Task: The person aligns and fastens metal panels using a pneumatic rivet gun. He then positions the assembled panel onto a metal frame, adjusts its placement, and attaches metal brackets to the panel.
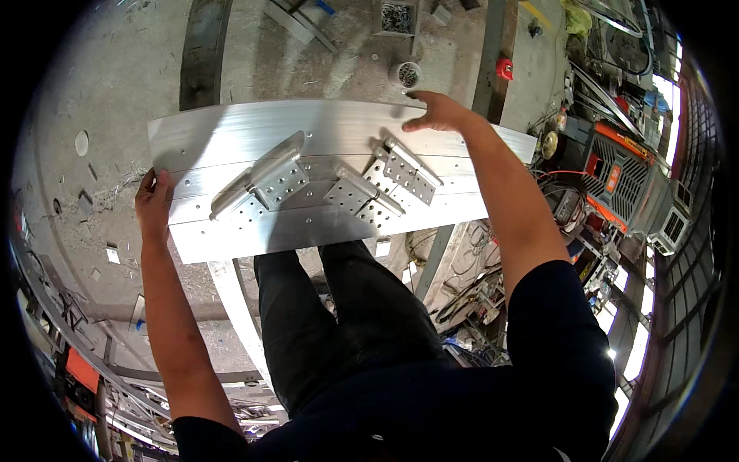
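Observation:
A wide silver aluminium panel (323, 235), with long seams and small holes, lies crosswise in front of my legs. My left hand (154, 199) grips its left end, fingers curled at the edge. Over the far edge, right of the middle, my right hand (440, 113) is open, thumb and forefinger spread apart. Whether it touches the panel is hard to tell. Metal hinges with drilled leaves rest on the panel: a long one (279, 181) at the left, another (360, 192) in the middle and one (409, 171) at the right, below my right hand.
Steel beams (205, 54) support the panel from beneath. Beyond it stand a white cup of small fasteners (406, 75) and a box of screws (396, 17). A red tape measure (504, 68) sits on the right beam. An orange-and-grey machine (616, 175) and cables are at the right.

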Demonstrator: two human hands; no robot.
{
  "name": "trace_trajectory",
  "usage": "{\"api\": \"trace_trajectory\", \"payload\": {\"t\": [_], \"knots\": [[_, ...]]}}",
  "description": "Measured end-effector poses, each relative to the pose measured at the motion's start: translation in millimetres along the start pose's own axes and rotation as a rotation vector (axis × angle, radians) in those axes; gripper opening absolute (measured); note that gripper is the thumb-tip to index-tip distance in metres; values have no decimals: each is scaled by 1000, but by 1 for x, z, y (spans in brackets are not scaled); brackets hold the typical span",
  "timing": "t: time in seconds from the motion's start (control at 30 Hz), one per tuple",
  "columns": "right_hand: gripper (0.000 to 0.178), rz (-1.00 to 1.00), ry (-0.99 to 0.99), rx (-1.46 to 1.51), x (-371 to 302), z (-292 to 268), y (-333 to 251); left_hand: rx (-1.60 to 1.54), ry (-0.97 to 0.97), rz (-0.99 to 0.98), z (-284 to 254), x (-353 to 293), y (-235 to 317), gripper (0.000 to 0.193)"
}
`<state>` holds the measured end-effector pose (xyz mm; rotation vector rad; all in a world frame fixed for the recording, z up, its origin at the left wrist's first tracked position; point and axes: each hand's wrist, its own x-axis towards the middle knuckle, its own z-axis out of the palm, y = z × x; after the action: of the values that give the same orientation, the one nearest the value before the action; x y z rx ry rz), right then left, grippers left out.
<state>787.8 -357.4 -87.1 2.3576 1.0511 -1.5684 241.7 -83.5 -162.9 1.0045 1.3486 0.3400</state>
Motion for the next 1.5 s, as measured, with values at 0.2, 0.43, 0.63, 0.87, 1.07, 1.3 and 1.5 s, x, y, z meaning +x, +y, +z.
{"api": "trace_trajectory", "payload": {"t": [0.2, 0.43, 0.63, 0.87, 1.07, 1.3, 1.5], "knots": [[109, 37, -442, -15, 36, -11, 0, -145, -32, -41, -9, 7, 5, 30], [101, 22, -439, 92, 42, -16, -4, -90, 53, -61, -12, 9, 4, 27], [100, -26, -487, 136, 53, -22, 5, -159, 17, -74, -16, 15, 8, 28], [98, -32, -426, 40, 54, -32, -6, -165, 46, -59, -15, 9, 0, 27], [102, 2, -428, 122, 56, -30, -2, -151, 46, -16, -7, 7, 1, 44], [101, -25, -456, 166, 54, -29, 1, -137, 89, -30, 5, 4, 11, 32], [92, -29, -391, 41, 51, -27, 1, -111, 105, -2, 12, 2, 10, 40]]}}
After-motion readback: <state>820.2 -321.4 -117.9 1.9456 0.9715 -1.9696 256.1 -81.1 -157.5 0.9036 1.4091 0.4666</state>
